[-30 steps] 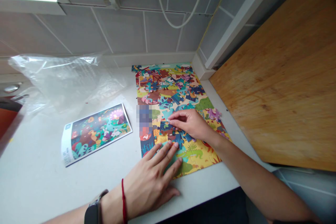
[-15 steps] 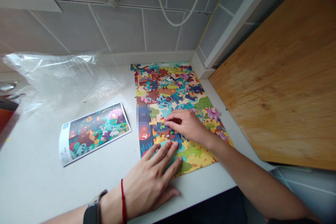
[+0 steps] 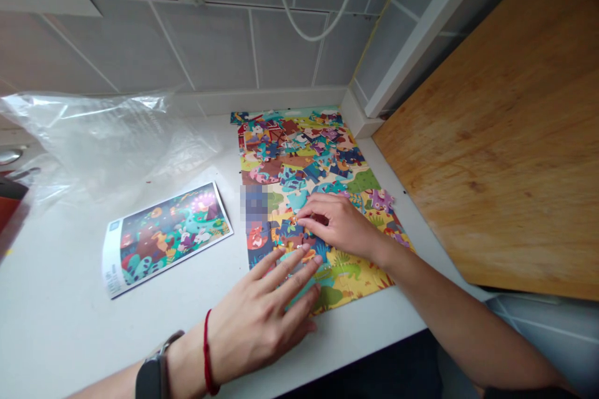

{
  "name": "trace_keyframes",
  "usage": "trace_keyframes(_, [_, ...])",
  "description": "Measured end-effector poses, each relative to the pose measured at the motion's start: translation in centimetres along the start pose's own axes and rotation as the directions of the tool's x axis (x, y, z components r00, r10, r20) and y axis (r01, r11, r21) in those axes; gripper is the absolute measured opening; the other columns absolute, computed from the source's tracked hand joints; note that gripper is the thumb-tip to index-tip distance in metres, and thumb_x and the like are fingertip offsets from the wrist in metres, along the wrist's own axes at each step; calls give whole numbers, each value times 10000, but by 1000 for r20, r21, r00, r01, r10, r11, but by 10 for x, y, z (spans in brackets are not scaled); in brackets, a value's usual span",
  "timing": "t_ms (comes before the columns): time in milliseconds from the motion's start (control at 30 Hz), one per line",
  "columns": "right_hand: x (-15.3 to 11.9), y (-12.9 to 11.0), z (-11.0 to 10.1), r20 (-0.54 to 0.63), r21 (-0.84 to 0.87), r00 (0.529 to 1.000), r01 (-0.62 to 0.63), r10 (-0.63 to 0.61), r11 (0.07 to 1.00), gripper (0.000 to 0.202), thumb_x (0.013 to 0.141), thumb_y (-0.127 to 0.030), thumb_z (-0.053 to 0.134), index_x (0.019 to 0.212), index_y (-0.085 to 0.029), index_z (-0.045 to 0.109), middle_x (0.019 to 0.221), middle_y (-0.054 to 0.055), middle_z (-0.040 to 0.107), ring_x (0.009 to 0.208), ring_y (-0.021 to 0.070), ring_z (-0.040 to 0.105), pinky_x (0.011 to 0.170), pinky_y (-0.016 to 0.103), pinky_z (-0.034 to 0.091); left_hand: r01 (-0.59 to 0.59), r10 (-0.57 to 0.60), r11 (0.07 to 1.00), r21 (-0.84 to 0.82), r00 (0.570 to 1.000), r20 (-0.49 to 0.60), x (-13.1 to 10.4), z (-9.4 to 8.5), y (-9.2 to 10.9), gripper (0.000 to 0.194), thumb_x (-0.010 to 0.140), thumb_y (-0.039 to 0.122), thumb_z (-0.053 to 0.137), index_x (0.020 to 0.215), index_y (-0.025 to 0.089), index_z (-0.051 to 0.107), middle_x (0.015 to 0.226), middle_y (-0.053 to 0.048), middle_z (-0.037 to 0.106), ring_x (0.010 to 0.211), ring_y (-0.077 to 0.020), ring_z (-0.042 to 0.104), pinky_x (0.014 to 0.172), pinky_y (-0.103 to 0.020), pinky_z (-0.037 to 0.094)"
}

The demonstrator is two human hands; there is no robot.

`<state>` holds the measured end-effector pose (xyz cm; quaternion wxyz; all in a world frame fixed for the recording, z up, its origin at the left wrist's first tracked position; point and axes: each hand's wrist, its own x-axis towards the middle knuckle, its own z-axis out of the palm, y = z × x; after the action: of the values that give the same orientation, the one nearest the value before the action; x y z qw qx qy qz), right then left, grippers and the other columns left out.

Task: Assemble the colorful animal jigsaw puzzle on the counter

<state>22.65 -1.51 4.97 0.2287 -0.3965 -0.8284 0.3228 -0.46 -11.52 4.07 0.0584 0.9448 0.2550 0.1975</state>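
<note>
A colourful cartoon jigsaw puzzle (image 3: 349, 271) lies flat on the white counter, with several loose pieces heaped over its far half. My right hand (image 3: 334, 224) is above the middle of it, thumb and forefinger pinched at a dark blue puzzle piece (image 3: 291, 232); how firmly it grips is hard to see. Fingers spread, my left hand (image 3: 276, 305) rests over the near left part of the puzzle and covers some of it. A purple puzzle piece (image 3: 381, 199) sits at the right edge, beyond my right wrist.
A printed picture sheet (image 3: 171, 237) lies left of the puzzle. Behind it is a crumpled clear plastic bag (image 3: 107, 143). A wooden board (image 3: 496, 137) leans at the right, close to the puzzle. The tiled wall (image 3: 206, 43) bounds the counter at the back.
My left hand has slid slightly down and left, its fingers still spread. My right hand stays pinched at nearly the same spot. The whole view has shifted a little.
</note>
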Motion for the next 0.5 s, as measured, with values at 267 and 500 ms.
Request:
trace_keyframes(267, [-18, -9, -26, 306, -253, 952, 54, 27, 966, 502, 699, -373, 992, 1100, -232, 723, 1192, 92, 711, 1164, 331, 668, 1036, 453, 536, 152, -153, 986, 69, 988, 9, 3, -5, -46, 360, 1082, 378, 575, 1386, 233, 702, 1561, -106, 594, 1491, -375, 497, 1159, -544, 489])
trace_keyframes(500, [-19, -9, -25, 283, -222, 959, 65, 0, 973, 389, 788, -284, 915, 1124, -259, 721, 1172, 59, 738, 1090, 285, 698, 1060, 433, 512, 172, -174, 984, 42, 984, 39, -1, 5, -50, 393, 1086, 377, 559, 1452, 283, 665, 1606, -98, 546, 1502, -372, 479, 1176, -552, 468])
